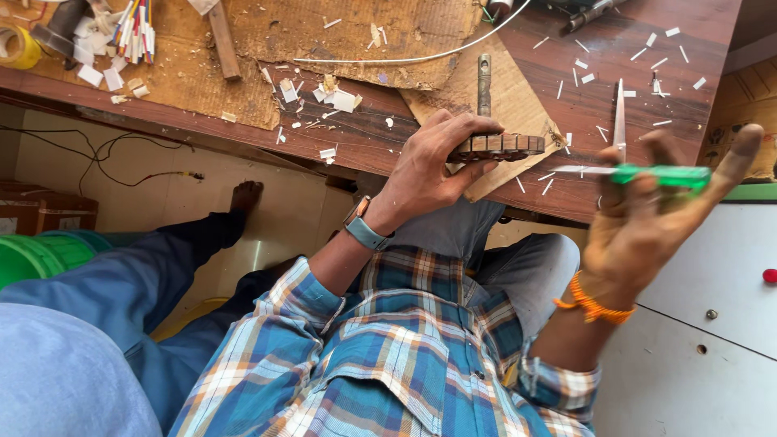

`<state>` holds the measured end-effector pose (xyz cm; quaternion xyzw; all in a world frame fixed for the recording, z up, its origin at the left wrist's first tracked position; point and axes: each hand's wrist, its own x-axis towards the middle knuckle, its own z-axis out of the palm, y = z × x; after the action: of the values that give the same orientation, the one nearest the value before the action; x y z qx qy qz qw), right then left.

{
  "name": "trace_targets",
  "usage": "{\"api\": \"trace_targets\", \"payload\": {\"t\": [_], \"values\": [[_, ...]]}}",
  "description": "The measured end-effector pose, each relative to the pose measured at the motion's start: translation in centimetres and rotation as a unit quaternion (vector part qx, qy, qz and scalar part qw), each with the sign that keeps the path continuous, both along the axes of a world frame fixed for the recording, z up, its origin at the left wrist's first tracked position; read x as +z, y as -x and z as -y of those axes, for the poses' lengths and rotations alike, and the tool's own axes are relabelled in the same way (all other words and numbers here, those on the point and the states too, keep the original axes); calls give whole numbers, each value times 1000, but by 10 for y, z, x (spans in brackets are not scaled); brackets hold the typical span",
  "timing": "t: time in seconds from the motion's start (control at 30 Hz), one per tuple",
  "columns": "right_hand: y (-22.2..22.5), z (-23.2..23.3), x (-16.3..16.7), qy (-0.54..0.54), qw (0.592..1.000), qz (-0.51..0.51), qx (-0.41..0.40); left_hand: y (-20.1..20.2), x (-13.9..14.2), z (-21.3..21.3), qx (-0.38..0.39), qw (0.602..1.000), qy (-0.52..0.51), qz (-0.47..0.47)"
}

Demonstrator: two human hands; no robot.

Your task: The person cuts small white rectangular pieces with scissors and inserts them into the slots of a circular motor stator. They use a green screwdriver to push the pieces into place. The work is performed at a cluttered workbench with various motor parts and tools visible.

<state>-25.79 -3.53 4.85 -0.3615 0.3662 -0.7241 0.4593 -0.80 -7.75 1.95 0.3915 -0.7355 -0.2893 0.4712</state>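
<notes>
At the edge of the wooden workbench (pixel 615 48), the left hand (pixel 429 174) holds a slotted, ring-shaped metal part (pixel 499 146), probably a motor stator or core, seen almost edge-on. Fingers curl over its top, thumb under; grip closed on it. Its visible long axis runs roughly level, left to right across the view, the free end pointing right toward the other hand. It sits just above a torn piece of brown cardboard (pixel 518 105); contact with it cannot be told.

The right hand (pixel 647 218) is raised, palm toward the camera, fingers partly spread, and carries a green-handled tool (pixel 664 176), a screwdriver by its look. The handle lies across the fingers, held between thumb and forefinger. Its long axis is near horizontal; the metal shaft (pixel 579 170) points left toward the slotted part, tip close to it but apart. This hand is motion-blurred, so the exact grip is unclear.

A pair of scissors or tweezers (pixel 620 121) stands upright in the view behind the right hand. White insulation offcuts (pixel 660 61) lie scattered on the bench. A dark metal bar (pixel 484 81) lies on the cardboard, long axis up-down. Coloured wires (pixel 137 28) sit in the far left corner.

Wrists: blue watch (pixel 366 233) left, orange thread band (pixel 593 306) right. Plaid shirt sleeves (pixel 388 348).
</notes>
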Motion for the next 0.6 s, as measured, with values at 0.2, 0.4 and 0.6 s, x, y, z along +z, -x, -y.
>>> {"api": "trace_targets", "payload": {"t": [0.2, 0.4, 0.6], "values": [[-24, -11, -9, 94, 973, -212, 10, 2, 1, -2, 2, 1000, -7, 9], [-23, -2, -4, 112, 938, -327, 12, 2, 1, -3, -1, 1000, -14, 10], [-22, 4, 11, 125, 925, -357, 41, 0, 3, -1, -7, 1000, -27, 14]]}}
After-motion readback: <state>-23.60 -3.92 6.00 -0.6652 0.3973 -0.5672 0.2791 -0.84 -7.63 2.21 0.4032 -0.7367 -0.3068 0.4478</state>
